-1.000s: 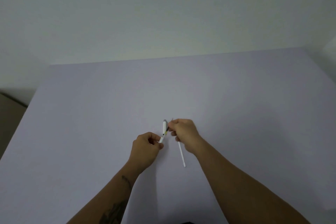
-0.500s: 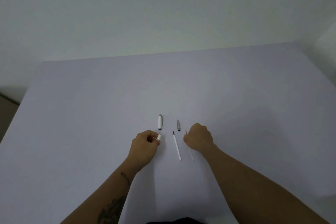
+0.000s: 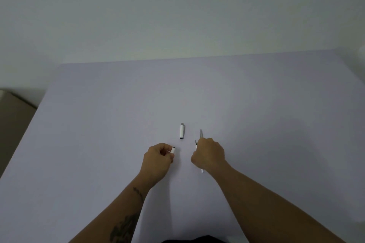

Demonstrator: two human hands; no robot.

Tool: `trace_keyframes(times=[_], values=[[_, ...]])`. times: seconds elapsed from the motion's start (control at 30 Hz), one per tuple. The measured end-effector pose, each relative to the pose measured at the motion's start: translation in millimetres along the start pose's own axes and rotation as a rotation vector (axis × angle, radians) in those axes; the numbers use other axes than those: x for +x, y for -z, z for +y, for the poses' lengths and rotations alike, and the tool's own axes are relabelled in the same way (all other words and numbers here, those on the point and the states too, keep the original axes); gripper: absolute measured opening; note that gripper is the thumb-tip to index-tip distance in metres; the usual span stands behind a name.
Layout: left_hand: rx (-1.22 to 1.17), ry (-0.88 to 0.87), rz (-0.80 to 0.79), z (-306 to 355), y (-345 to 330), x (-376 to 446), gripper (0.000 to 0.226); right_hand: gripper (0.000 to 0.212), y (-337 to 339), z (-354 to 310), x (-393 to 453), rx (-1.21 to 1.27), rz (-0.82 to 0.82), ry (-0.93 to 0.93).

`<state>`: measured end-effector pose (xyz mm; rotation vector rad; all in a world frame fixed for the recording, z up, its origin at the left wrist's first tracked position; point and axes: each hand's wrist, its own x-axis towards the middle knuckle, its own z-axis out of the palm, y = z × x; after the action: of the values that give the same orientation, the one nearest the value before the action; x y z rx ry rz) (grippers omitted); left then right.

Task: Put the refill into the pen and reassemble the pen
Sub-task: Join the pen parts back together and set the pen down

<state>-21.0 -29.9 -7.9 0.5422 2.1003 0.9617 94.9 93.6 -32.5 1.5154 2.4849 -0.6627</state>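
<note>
My left hand [image 3: 158, 161] is closed around a white pen barrel [image 3: 173, 150], whose dark open end pokes out up and to the right. My right hand [image 3: 209, 156] rests on the table with its fingers curled over the middle of a thin white refill [image 3: 196, 143]. The refill's black tip shows above the hand and its white tail below the wrist. A grey pen tip cone [image 3: 201, 133] lies just beyond my right knuckles. A white pen piece with a grey end [image 3: 182, 131] lies alone between and beyond both hands.
The work surface is a pale lilac table [image 3: 256, 104] against a plain white wall. Its left edge drops to a brown floor [image 3: 13, 108]. A second thin stick seen earlier is hidden under my right hand.
The pen came apart: the white piece, grey cone and refill were laid on the table. My right hand then shifted left onto the refill. My left hand kept hold of the barrel.
</note>
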Motion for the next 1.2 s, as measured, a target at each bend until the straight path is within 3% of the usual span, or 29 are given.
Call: trace_keyframes(times=[0.23,0.37,0.47,0.6,0.83,1.2], values=[[0.038,-0.002,0.026,-2,7,-6,0.01,0.007,1,-9,-7,0.048,-0.098,0.061],[0.056,-0.036,0.043,2,10,-8,0.009,0.021,27,-28,-6,0.547,0.015,0.081],[0.028,-0.036,0.039,9,9,-10,0.017,0.018,49,-39,-6,0.727,0.065,0.123],[0.023,-0.059,0.042,16,8,-10,0.017,0.018,52,-40,-10,0.779,0.053,0.126],[0.04,-0.079,0.054,23,7,-9,0.015,0.019,55,-38,-16,0.896,0.206,0.094],[0.037,-0.13,0.069,31,2,-11,0.011,0.017,51,-33,-21,0.866,0.056,0.09]])
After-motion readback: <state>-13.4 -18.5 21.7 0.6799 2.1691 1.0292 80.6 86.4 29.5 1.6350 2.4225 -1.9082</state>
